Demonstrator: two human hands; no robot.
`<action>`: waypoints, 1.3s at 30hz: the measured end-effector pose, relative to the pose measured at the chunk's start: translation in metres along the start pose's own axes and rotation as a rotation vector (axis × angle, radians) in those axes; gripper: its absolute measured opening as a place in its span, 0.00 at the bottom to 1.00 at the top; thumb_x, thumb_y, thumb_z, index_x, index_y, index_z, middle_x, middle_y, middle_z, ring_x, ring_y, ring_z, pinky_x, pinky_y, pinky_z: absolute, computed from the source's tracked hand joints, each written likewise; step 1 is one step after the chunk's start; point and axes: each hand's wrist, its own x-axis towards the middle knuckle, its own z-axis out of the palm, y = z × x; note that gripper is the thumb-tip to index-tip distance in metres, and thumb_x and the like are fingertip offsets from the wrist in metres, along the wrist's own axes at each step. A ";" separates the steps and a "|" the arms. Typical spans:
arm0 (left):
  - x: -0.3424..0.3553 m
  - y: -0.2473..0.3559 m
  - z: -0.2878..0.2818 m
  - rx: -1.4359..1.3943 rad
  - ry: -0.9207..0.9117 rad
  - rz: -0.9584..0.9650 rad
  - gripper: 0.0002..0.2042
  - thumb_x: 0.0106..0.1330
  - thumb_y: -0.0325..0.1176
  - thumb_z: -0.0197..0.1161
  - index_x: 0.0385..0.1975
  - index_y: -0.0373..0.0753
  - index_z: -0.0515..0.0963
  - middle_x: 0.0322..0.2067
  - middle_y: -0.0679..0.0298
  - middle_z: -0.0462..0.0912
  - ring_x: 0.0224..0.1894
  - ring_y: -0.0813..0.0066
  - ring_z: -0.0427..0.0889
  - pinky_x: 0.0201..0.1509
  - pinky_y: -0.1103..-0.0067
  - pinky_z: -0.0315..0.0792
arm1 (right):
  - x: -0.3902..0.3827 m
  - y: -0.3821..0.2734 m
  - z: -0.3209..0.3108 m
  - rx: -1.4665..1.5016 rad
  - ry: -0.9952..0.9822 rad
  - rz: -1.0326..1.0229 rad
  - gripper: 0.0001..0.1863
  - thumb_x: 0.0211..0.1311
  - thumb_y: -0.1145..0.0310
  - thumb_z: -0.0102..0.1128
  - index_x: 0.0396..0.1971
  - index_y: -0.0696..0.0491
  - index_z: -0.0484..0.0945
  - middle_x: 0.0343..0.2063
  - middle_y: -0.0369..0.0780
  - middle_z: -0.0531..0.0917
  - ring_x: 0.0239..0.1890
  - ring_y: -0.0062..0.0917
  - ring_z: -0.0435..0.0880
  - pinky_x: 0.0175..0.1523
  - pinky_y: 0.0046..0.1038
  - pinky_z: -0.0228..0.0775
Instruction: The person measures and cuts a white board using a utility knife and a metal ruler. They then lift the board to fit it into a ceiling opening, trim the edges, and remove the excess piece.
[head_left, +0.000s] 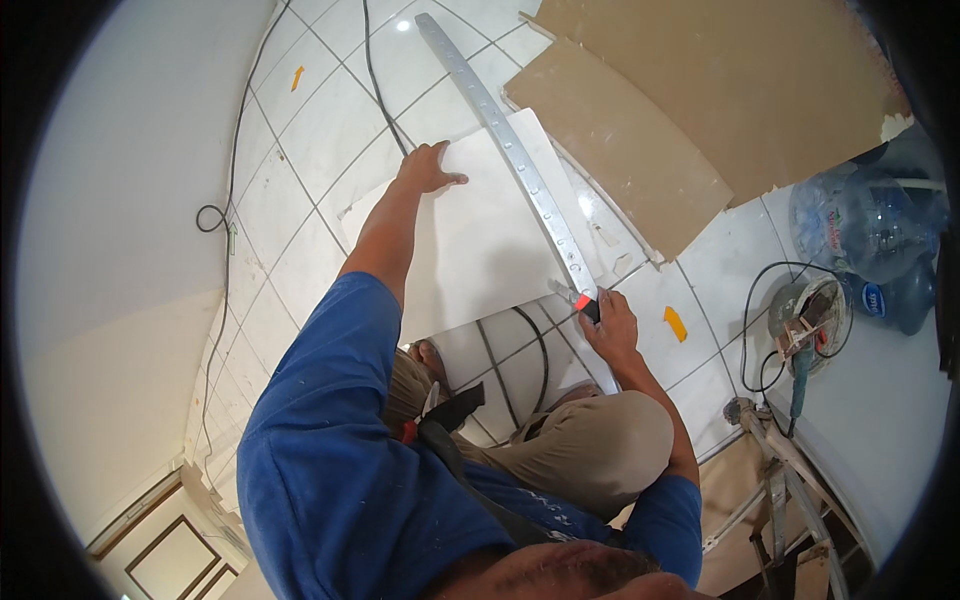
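A white flat board, which looks like plasterboard, lies in front of me on the tiles. My left hand grips its far left edge, thumb on the upper face, fingers at the rim and partly hidden. Across the board's right side runs a long perforated metal profile, reaching from the far tiles to beside my right knee. My right hand is closed round a utility knife with a red and black handle. Its grey front end points left, over the profile near the board's near right corner.
Brown board sheets lie at the far right. Large plastic bottles, a bucket with a corded power tool, and a ladder stand right. A black cable runs along the left wall; another reaches the board.
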 end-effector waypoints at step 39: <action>-0.010 0.082 0.017 0.065 -0.035 0.004 0.75 0.37 0.78 0.74 0.80 0.42 0.38 0.80 0.55 0.42 0.80 0.44 0.43 0.76 0.41 0.52 | 0.002 0.007 0.035 -0.081 -0.011 -0.064 0.36 0.53 0.66 0.75 0.60 0.67 0.72 0.47 0.50 0.77 0.48 0.44 0.80 0.51 0.40 0.77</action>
